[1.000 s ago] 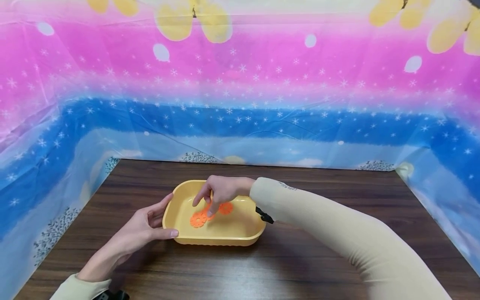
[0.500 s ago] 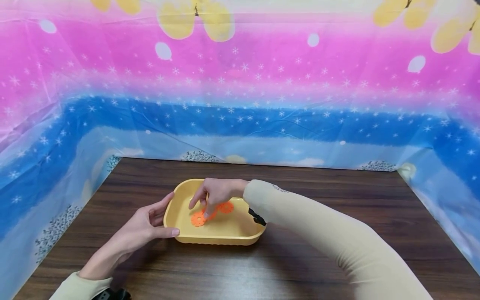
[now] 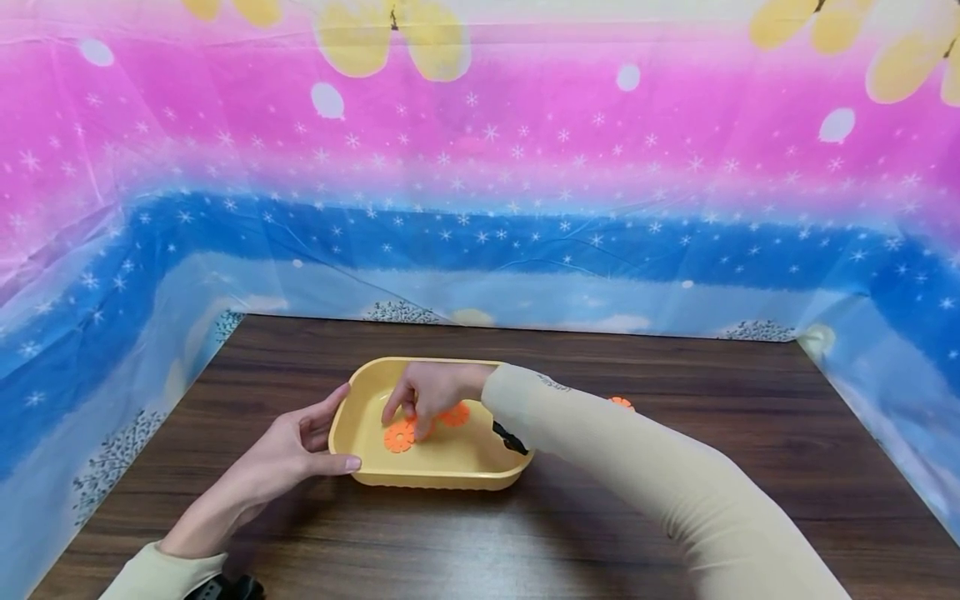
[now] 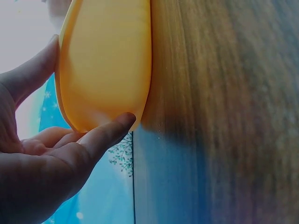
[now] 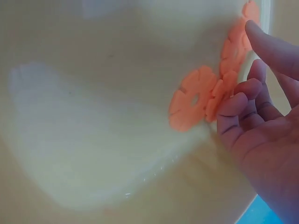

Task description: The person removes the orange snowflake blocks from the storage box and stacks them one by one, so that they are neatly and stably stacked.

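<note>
A yellow tray (image 3: 435, 480) stands on the dark wooden table. My left hand (image 3: 288, 454) grips its left end, thumb on the near rim and fingers round the far side; the left wrist view shows this hold from outside the tray (image 4: 105, 60). Inside lie several orange notched discs (image 3: 399, 436), some overlapping. My right hand (image 3: 431, 390) reaches down among them. In the right wrist view, the thumb lies over the discs (image 5: 192, 99), apart from the bent fingers (image 5: 232, 105); whether they touch a disc, I cannot tell. The hand hides part of the discs.
Another orange disc (image 3: 620, 402) shows on the table beyond my right sleeve (image 3: 645, 450), which partly hides it. Patterned cloth (image 3: 480, 242) hangs along the back and both sides of the table (image 3: 480, 550).
My right hand has shifted slightly left and down into the tray. The orange disc beyond my right sleeve has come into sight as the arm moved. My left hand holds still.
</note>
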Demonstrator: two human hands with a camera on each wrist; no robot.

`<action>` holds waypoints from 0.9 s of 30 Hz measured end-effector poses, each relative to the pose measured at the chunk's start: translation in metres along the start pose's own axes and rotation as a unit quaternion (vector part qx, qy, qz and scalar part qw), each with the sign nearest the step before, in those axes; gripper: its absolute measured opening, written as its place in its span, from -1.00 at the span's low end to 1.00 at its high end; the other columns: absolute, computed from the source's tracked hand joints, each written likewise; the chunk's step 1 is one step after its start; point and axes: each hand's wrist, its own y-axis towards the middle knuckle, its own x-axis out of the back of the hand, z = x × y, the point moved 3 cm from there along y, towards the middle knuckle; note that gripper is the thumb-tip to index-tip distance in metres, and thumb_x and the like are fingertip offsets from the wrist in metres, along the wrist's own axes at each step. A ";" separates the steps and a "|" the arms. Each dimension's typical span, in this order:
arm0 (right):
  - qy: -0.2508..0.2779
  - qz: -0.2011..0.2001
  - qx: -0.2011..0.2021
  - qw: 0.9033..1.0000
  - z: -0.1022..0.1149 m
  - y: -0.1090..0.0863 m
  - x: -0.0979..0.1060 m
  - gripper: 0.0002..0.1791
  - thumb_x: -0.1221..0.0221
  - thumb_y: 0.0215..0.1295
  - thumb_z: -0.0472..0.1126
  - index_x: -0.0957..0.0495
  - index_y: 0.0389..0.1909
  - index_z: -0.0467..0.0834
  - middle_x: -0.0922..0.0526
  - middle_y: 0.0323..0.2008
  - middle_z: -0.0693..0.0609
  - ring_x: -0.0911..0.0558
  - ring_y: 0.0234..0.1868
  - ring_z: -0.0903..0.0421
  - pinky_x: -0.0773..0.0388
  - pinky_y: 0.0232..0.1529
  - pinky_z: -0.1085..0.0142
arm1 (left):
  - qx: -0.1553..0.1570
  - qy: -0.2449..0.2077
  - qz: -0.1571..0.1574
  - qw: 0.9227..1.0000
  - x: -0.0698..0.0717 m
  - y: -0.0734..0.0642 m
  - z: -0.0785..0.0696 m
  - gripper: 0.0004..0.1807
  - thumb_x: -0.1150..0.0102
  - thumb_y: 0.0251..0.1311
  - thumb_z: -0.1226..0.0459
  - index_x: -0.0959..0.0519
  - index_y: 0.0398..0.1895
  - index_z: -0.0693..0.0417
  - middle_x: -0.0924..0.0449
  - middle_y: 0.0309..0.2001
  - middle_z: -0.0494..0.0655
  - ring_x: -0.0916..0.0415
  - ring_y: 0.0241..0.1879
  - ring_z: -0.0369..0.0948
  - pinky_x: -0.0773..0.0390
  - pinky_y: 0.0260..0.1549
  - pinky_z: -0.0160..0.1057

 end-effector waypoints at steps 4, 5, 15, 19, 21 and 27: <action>-0.011 -0.003 -0.002 1.000 0.000 0.001 -0.002 -0.48 -0.42 0.14 -0.63 -0.74 0.14 -0.26 -0.54 -0.49 0.01 -0.39 -0.54 0.22 -0.29 -0.51 0.42 | 0.004 -0.001 0.000 1.000 -0.001 0.000 -0.001 0.19 -0.53 0.21 0.38 0.11 0.73 0.16 0.03 0.64 0.31 -0.15 0.53 0.22 -0.60 0.13 -0.17; -0.014 -0.004 -0.001 1.000 0.000 0.001 -0.002 -0.48 -0.41 0.13 -0.63 -0.75 0.14 -0.26 -0.53 -0.50 0.02 -0.38 -0.55 0.22 -0.28 -0.51 0.43 | 0.005 -0.001 0.000 1.000 -0.001 -0.001 -0.001 0.19 -0.53 0.21 0.38 0.11 0.73 0.17 0.03 0.64 0.31 -0.14 0.53 0.22 -0.60 0.14 -0.17; -0.051 -0.006 0.005 0.999 0.001 0.004 -0.004 -0.58 -0.45 0.13 -0.57 -0.80 0.02 -0.23 -0.50 -0.56 0.09 -0.38 -0.56 0.26 -0.29 -0.51 0.44 | 0.002 -0.006 0.003 1.000 0.000 -0.001 0.000 0.18 -0.52 0.23 0.38 0.12 0.73 0.15 0.01 0.63 0.32 -0.12 0.54 0.22 -0.60 0.13 -0.18; -0.063 -0.006 0.012 0.998 0.002 0.005 -0.006 -0.64 -0.49 0.12 -0.53 -0.79 -0.06 -0.22 -0.55 -0.50 0.07 -0.42 -0.52 0.26 -0.37 -0.48 0.45 | 0.002 -0.013 0.004 1.000 0.000 -0.001 0.000 0.18 -0.51 0.23 0.39 0.12 0.73 0.15 0.03 0.63 0.32 -0.11 0.54 0.22 -0.59 0.14 -0.17; -0.057 -0.011 0.011 0.998 0.002 0.005 -0.006 -0.65 -0.51 0.09 -0.53 -0.77 -0.09 -0.22 -0.58 -0.45 0.05 -0.45 -0.48 0.26 -0.43 -0.44 0.45 | 0.001 -0.017 0.005 1.000 0.000 -0.001 0.001 0.18 -0.51 0.22 0.40 0.12 0.73 0.15 0.04 0.64 0.32 -0.11 0.54 0.22 -0.59 0.14 -0.17; -0.038 -0.027 0.003 0.999 0.003 0.003 -0.005 -0.62 -0.52 0.06 -0.55 -0.63 -0.17 -0.21 -0.61 -0.37 0.02 -0.51 -0.39 0.21 -0.51 -0.36 0.43 | -0.005 -0.023 0.010 1.000 0.000 -0.002 0.000 0.18 -0.50 0.23 0.41 0.14 0.73 0.15 0.05 0.63 0.33 -0.11 0.53 0.23 -0.59 0.14 -0.17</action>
